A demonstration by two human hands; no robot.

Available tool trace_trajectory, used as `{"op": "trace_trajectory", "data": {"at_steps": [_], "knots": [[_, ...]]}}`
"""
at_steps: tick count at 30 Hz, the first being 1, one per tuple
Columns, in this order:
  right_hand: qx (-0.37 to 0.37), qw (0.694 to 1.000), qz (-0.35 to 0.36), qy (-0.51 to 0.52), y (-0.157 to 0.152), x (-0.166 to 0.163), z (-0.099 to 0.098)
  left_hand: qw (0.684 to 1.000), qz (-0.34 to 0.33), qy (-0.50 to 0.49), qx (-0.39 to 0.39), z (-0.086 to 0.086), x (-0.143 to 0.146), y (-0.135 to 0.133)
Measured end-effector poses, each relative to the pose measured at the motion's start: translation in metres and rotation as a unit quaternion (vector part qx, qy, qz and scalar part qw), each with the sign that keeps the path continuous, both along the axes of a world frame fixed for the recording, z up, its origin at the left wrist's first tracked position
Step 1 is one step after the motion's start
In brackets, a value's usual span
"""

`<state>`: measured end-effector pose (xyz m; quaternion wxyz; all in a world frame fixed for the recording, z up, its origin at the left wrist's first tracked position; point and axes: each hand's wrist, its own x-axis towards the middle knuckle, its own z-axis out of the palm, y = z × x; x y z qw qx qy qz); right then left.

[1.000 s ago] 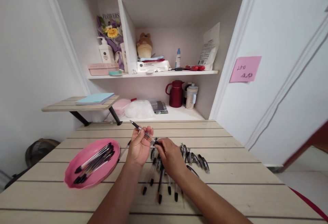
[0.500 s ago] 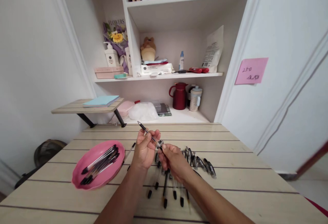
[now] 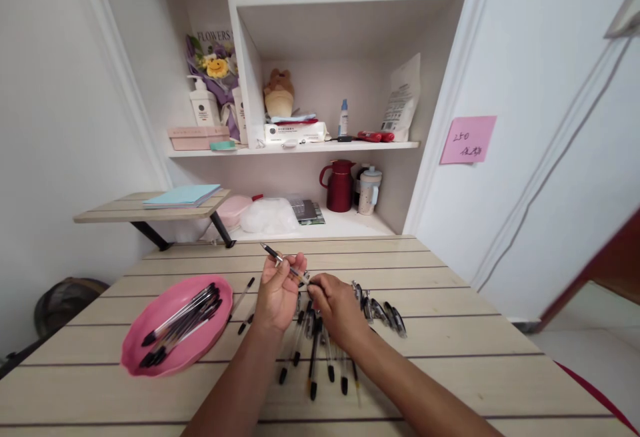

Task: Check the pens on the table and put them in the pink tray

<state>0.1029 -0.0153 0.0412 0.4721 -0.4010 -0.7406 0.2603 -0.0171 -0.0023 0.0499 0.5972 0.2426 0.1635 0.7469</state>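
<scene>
Pen (image 3: 281, 263) pinched above table (image 3: 450, 343): left hand (image 3: 278, 292) grips barrel, right hand (image 3: 336, 302) fingers closed on its end; contact detail blurred.

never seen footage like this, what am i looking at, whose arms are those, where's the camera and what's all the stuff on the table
No machine here: these are a person's two bare arms, filmed by a camera worn on their head that looks forward and down. The left hand grips a pen slanting up and away, and the right hand pinches its near end. On the wooden table sit a pink dish holding a bundle of pens, a row of loose pens under the hands, and to the right a small cluster of what look like caps.
</scene>
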Motion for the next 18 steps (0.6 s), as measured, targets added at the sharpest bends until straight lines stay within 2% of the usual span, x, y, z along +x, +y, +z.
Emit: {"op": "trace_trajectory", "data": {"at_steps": [2, 5, 7, 8, 10, 12, 14, 15, 16, 18], "knots": [[-0.124, 0.985, 0.055, 0.101, 0.001, -0.003, -0.003, 1.000, -0.002, 0.008, 0.003, -0.001, 0.002, -0.001], [-0.305, 0.905, 0.144, 0.258, 0.003, -0.005, -0.007, 1.000, -0.008, 0.027, 0.010, -0.003, 0.003, -0.001], [-0.361, 0.868, 0.179, 0.292, 0.005, -0.002, -0.010, 0.999, -0.018, 0.037, 0.008, -0.005, 0.004, -0.001], [-0.367, 0.867, 0.181, 0.284, 0.005, 0.000, -0.011, 0.999, -0.022, 0.039, 0.004, -0.006, 0.005, -0.001], [-0.324, 0.905, 0.146, 0.232, 0.004, 0.007, -0.012, 0.999, -0.027, 0.036, -0.009, -0.008, 0.007, -0.001], [-0.212, 0.961, 0.071, 0.165, 0.000, 0.013, -0.014, 0.999, -0.027, 0.031, -0.020, -0.011, 0.009, 0.000], [-0.122, 0.985, 0.023, 0.120, -0.004, 0.016, -0.017, 0.999, -0.033, 0.032, -0.026, -0.013, 0.012, -0.001], [-0.122, 0.985, 0.026, 0.118, -0.006, 0.017, -0.019, 0.998, -0.038, 0.035, -0.028, -0.014, 0.014, -0.001], [-0.154, 0.978, 0.049, 0.129, -0.008, 0.016, -0.021, 0.998, -0.044, 0.039, -0.032, -0.015, 0.015, -0.002], [-0.267, 0.942, 0.127, 0.159, -0.009, 0.017, -0.026, 0.997, -0.053, 0.046, -0.043, -0.018, 0.018, -0.003]]}}
